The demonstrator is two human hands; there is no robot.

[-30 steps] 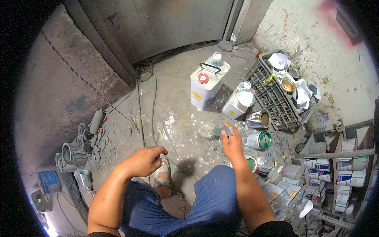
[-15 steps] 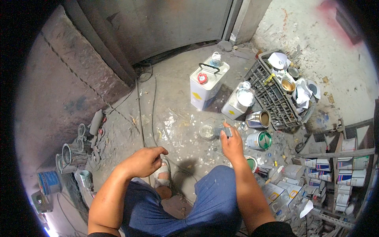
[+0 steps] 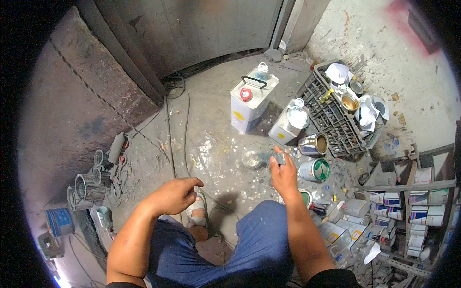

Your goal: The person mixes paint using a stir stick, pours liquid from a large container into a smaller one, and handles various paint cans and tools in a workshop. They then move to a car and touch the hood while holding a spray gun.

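My right hand (image 3: 284, 175) is closed on the end of a clear see-through container (image 3: 252, 159), tilted with its round end toward the left. The exact kind of the container is hard to make out against the speckled floor. My left hand (image 3: 177, 196) hangs loosely over my left knee with nothing in it, its index finger stretched out and the other fingers partly curled. Just beyond the right hand stands a small white rectangular can (image 3: 282, 134) with a clear plastic piece (image 3: 297, 117) on top. Beside the right hand, an open can with green paint (image 3: 321, 170) sits on the floor.
A tall white can (image 3: 249, 108) with a black handle and red cap stands ahead. Right of it are a dark open can (image 3: 321, 143) and a grey crate (image 3: 331, 120) of used tins. Shelves (image 3: 408, 185) of tins line the right; cables (image 3: 169, 134) cross the floor.
My right hand stays on the clear container, which has shifted very slightly. The left hand has not moved.
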